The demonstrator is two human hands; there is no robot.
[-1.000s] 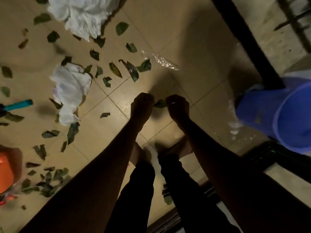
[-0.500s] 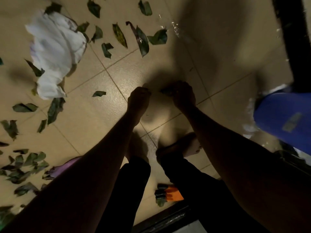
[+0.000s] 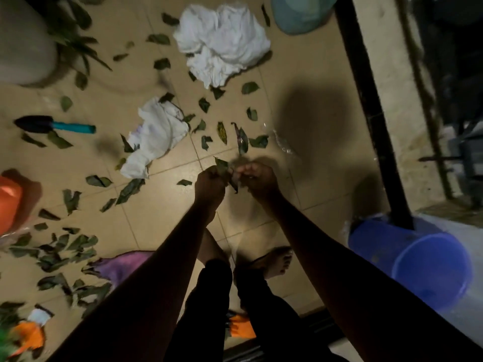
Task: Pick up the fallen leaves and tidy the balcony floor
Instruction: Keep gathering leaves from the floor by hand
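Leaves (image 3: pixel 222 164) bunched between left hand (image 3: pixel 209 182) and right hand (image 3: pixel 257 178), both grips seemingly closed on them.

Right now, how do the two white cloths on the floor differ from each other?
The upper white cloth is larger and bunched into a rounded heap; the lower white cloth is smaller and lies stretched out long. The upper one sits beside the pale blue basin, while the lower one lies nearer the hand trowel. Both are crumpled and have fallen leaves around them on the tiled floor.

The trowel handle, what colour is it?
Teal handle, seen in the head view.
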